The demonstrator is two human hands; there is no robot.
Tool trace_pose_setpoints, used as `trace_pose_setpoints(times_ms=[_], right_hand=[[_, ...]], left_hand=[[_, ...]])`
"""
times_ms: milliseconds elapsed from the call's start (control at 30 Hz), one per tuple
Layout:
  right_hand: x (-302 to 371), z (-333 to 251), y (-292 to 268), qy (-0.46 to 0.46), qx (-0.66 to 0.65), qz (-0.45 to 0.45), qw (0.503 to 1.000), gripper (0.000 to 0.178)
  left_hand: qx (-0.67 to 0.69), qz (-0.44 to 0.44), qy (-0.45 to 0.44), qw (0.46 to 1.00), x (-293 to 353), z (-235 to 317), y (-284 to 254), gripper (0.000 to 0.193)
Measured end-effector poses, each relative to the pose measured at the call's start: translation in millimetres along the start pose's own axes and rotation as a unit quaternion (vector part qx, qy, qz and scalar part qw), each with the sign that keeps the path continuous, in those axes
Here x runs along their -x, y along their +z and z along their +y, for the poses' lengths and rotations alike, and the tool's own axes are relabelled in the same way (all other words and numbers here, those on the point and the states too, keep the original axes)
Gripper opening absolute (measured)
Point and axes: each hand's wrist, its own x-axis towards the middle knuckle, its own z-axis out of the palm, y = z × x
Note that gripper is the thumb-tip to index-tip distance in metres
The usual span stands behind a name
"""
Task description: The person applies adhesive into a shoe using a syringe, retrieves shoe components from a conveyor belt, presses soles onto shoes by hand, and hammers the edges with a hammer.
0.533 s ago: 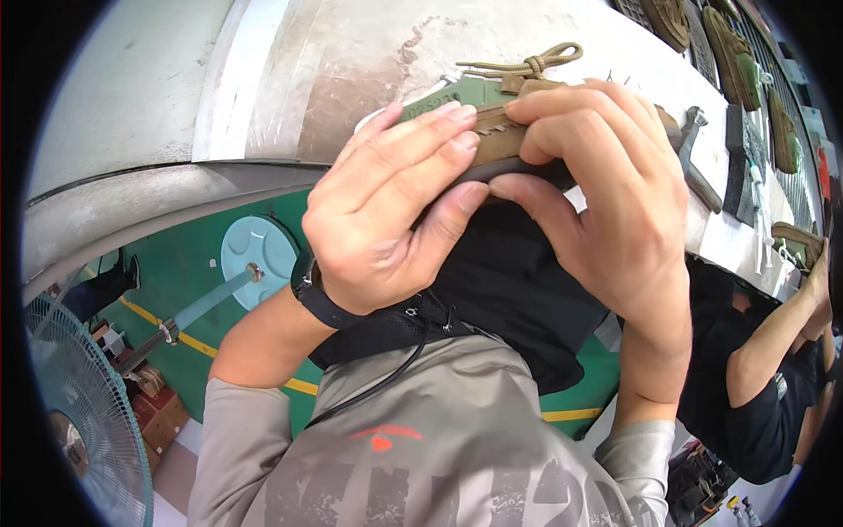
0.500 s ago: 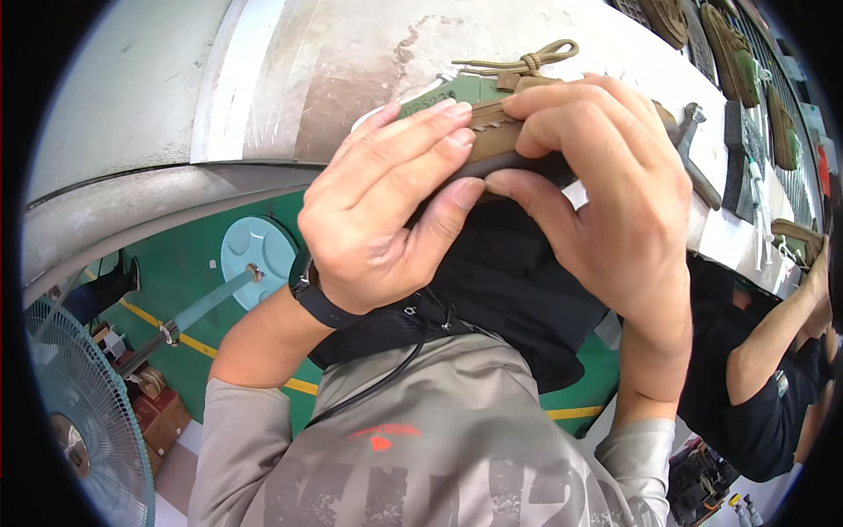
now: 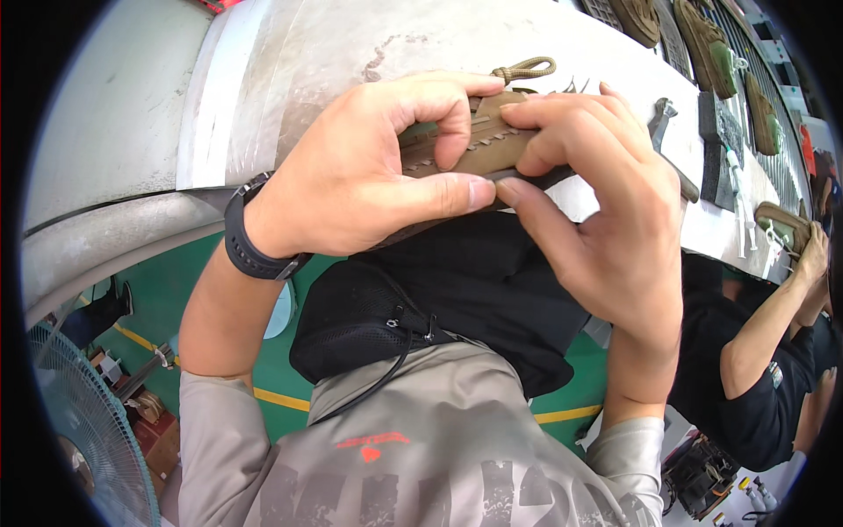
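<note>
A brown shoe (image 3: pixel 496 156) with jagged stitching along its side and a dark sole edge lies sideways between my hands at the table's near edge. Its knotted brown lace (image 3: pixel 529 68) stands up beyond my fingers. My left hand (image 3: pixel 369 162) holds the shoe's left part, index finger curled onto the upper, thumb stretched along the sole edge. The right hand (image 3: pixel 606 198) grips the other end, fingertips on the upper and thumb against the lower edge. Both thumb tips nearly meet. My hands cover much of the shoe.
Right of the shoe lie a metal-headed hand tool (image 3: pixel 664 123) and a dark block (image 3: pixel 720 145). More brown shoes (image 3: pixel 702 44) stand on a rack at far right. Another person's arm (image 3: pixel 764 338) reaches to a shoe (image 3: pixel 780 221) there. A fan (image 3: pixel 92 430) stands at lower left.
My left hand has shifted left, its fingers going from lying flat over the shoe to a curled hold. The view has shifted slightly, and my left forearm now covers most of the blue round base.
</note>
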Motion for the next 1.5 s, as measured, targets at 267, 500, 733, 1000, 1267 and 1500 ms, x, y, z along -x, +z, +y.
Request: trace_pose_setpoints(times_ms=[267,500,733,1000,1267,1500], right_hand=[[1,90,-5,0.060,-0.144,0.116,0.981,0.059],[-4,85,24,0.256,-0.395,0.237,0.850,0.055],[-4,81,27,0.246,-0.406,0.260,0.841,0.061],[-3,82,29,0.204,-0.384,0.268,0.860,0.056],[4,80,31,0.189,-0.405,0.249,0.859,0.063],[8,80,50,0.169,-0.388,0.279,0.862,0.073]], left_hand=[[-0.065,0.184,-0.011,0.981,6,8,61,0.059],[-0.186,0.103,0.042,0.976,-7,8,57,0.086],[-0.198,0.098,0.048,0.974,-9,7,59,0.085],[-0.200,0.100,0.053,0.973,-12,8,60,0.084],[-0.211,0.104,0.056,0.970,-11,8,61,0.083],[-0.196,0.103,0.058,0.973,-10,4,61,0.081]])
